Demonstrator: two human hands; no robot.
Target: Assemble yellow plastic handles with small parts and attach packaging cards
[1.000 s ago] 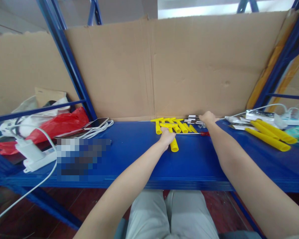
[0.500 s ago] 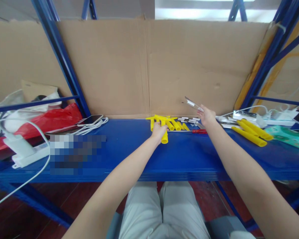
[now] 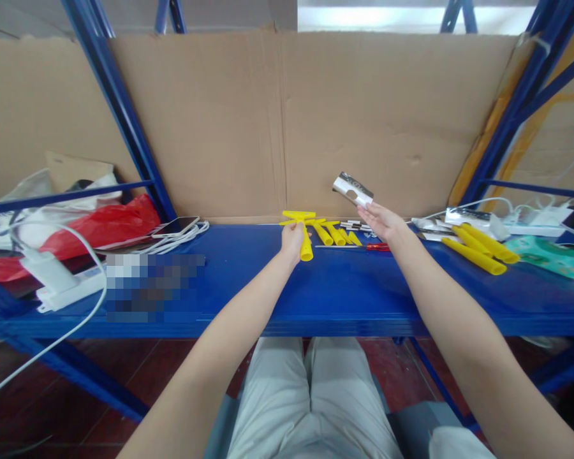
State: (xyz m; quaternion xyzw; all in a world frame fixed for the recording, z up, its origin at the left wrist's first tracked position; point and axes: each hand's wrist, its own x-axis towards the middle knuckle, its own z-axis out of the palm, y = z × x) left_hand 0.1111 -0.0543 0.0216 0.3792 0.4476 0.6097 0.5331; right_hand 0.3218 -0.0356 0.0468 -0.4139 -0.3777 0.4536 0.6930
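Grasped the stem of a yellow T-shaped handle (image 3: 306, 247) in the left hand (image 3: 293, 241), firmly wrapped, with the crossbar on the side away from the body, over the far middle part of the desk (image 3: 249, 280). Could not make out any gap between handle and desk. Pinched a shiny silver piece (image 3: 352, 189) by its right end in the right hand (image 3: 385, 222), raised above the desk in front of the cardboard panel (image 3: 363, 108), tilted with the left end higher. Saw a rounded notch in its lower edge. Saw more yellow T-shaped pieces (image 3: 323, 234) just right of the left hand, near the foot of the panel, and a red-handled screwdriver (image 3: 377, 247) in front of them, with its shaft to the left. Noted, farther left, a red bag (image 3: 100, 228), a white power strip (image 3: 71, 292) and white cables (image 3: 184, 240); to the right, yellow tubes (image 3: 476, 257) beside a green packet (image 3: 550, 257).
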